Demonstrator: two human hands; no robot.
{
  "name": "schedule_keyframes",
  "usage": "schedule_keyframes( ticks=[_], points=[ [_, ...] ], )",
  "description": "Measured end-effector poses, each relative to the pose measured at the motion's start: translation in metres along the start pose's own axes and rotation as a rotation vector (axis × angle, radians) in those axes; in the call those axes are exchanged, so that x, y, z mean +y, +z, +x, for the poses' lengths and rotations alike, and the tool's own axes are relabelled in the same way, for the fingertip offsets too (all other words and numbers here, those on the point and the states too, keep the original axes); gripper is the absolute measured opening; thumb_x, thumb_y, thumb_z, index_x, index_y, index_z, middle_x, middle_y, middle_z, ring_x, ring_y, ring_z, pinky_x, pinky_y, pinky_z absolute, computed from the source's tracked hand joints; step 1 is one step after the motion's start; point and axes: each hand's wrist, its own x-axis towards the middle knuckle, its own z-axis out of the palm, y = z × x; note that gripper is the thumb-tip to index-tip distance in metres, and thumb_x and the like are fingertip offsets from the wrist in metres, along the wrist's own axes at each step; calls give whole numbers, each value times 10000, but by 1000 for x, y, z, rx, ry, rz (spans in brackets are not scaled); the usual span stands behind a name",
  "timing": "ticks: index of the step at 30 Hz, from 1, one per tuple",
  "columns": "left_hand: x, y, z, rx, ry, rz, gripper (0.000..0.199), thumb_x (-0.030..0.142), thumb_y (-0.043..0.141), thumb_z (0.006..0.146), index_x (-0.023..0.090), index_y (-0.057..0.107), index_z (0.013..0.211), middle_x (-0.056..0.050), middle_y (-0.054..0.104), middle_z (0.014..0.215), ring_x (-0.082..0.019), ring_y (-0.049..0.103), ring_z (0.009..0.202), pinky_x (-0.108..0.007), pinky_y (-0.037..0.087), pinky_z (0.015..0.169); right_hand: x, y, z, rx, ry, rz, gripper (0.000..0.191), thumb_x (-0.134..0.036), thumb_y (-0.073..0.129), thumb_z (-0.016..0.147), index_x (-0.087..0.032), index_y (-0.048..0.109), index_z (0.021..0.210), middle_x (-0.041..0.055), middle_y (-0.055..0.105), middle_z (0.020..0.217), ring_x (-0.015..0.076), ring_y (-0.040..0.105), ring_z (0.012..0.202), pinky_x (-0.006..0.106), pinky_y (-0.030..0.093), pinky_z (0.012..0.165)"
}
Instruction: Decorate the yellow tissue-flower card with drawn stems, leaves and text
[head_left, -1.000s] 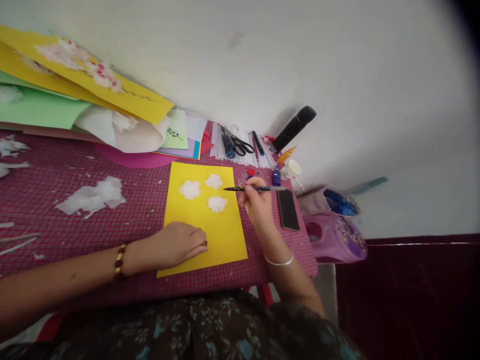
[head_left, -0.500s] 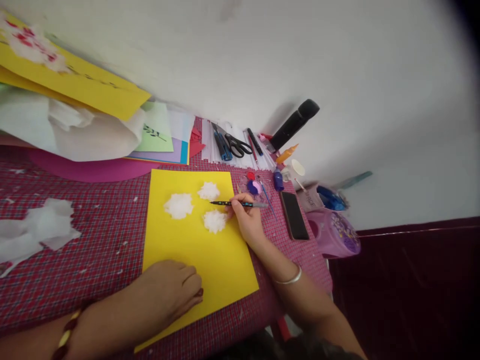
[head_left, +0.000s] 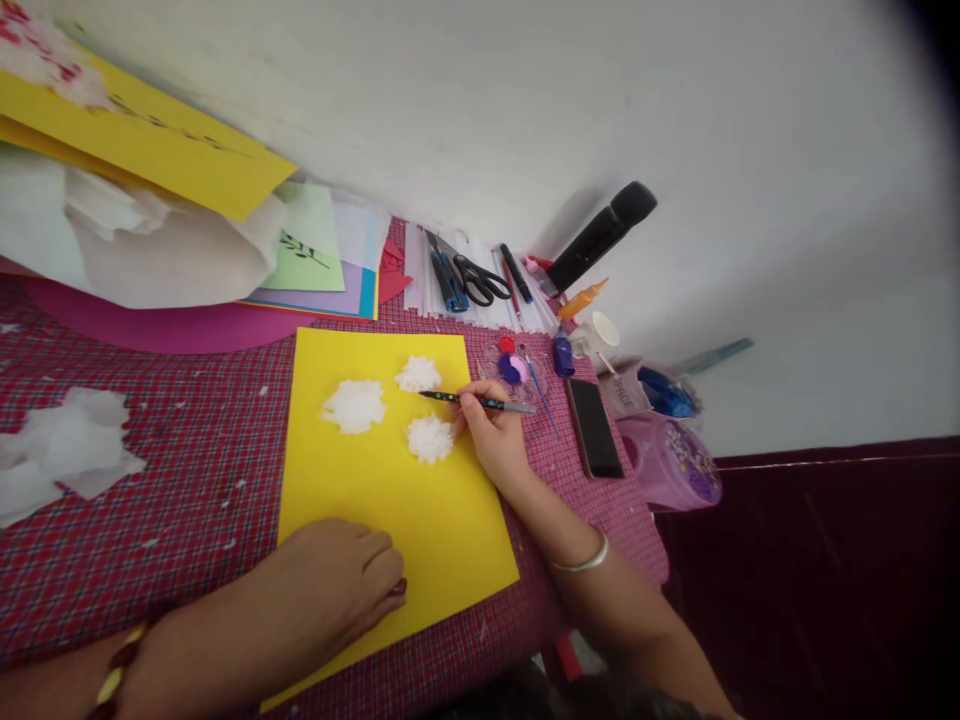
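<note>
My right hand pinches a black pen with coloured dots and a grey end. Its tip points left over a yellow sheet, between the small upper paper puff and the lower one. I cannot tell whether the tip touches the sheet. To the left on the sheet is a larger white paper puff. My left hand rests on the lower part of the sheet, its fingers curled under and the palm hidden; nothing shows in it.
Beside the sheet lie a paint palette, a thin blue brush and a phone. Scissors and pens lie on white paper strips behind. Crumpled tissue is at left; a pink bin stands right of the table.
The camera view has shifted slightly. The pen tip has moved a little toward the upper puff. My left hand stays resting on the sheet.
</note>
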Motion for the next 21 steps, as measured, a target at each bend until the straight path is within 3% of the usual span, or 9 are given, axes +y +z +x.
schedule_keyframes(
  ticks=[7,13,21],
  points=[
    [-1,7,-4,48,-17,-51,208,73,541,927,207,660,822,1,701,787,-173,611,651,-308,388,603,-3,-1,0,-18,6,-27,186,-406,652,852,-241,565,839,-33,650,717,106,582,500,264,468,512],
    [-1,3,-2,41,20,0,183,33,614,868,201,649,803,13,705,772,-179,612,616,-317,371,569,-5,-2,-1,-12,22,-24,154,-367,624,848,-246,547,791,-42,641,651,119,581,509,274,471,532],
    [-3,9,-2,153,27,6,129,119,637,887,210,625,796,19,680,723,-189,594,579,-343,339,544,-4,-5,-3,-9,16,-19,137,-328,611,840,-248,549,748,-52,605,583,120,548,514,284,454,569]
  ],
)
